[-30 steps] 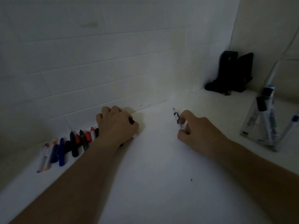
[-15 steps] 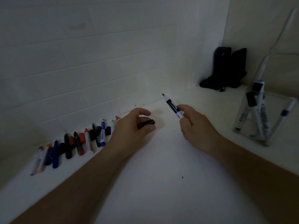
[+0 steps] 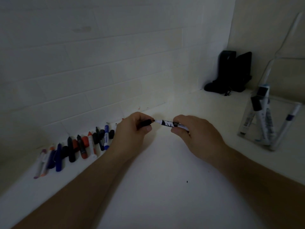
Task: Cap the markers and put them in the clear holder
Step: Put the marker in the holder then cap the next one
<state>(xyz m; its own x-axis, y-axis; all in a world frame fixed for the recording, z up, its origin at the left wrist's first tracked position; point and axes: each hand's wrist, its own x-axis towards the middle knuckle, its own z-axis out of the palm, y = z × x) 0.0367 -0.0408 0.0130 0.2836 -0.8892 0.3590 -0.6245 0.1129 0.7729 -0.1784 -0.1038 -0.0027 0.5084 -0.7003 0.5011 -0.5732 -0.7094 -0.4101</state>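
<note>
A black cap (image 3: 145,123) meets a white marker (image 3: 166,123) with black lettering; red, blue and black markers (image 3: 79,146) lie beside white tiles (image 3: 99,80).

Dim indoor work corner, likely a home or office desk: white brick wall (image 3: 99,71) from 9 to 12 o'clock, white tabletop (image 3: 165,162), markers (image 3: 79,146) at 9 o'clock, clear holder (image 3: 270,129) at 3 o'clock
</note>
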